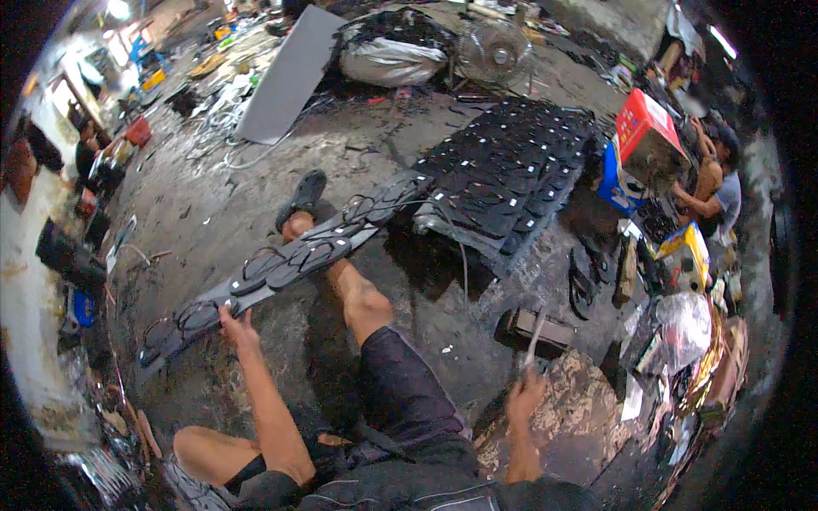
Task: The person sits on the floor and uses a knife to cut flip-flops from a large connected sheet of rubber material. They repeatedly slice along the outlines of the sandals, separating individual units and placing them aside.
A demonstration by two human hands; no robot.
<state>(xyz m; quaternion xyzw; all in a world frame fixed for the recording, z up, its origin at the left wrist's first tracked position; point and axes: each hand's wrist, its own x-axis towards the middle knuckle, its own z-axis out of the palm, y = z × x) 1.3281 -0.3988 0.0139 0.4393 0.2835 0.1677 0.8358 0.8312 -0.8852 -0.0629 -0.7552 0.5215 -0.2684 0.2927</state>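
A long grey strip [251, 297] slants across my outstretched leg, with several dark thong sandals [308, 261] lying along it. My left hand [241, 330] grips the strip's near edge by its lower left part, thumb on top. On the right, my right hand [526, 393] is wrapped round a slender pale tool [534, 339]; its exact kind is unclear. The tool's tip points away from me, over a small brown-grey block [548, 330] on the floor. Right of the block lie loose black sandals [583, 281].
A low platform [494, 253] covered with rows of dark sandals stands ahead. Behind are a fan [496, 53] and a leaning grey board [285, 81]. Red [648, 132] and blue boxes, plastic wrap [682, 328] and a crouching person [716, 183] are on the right.
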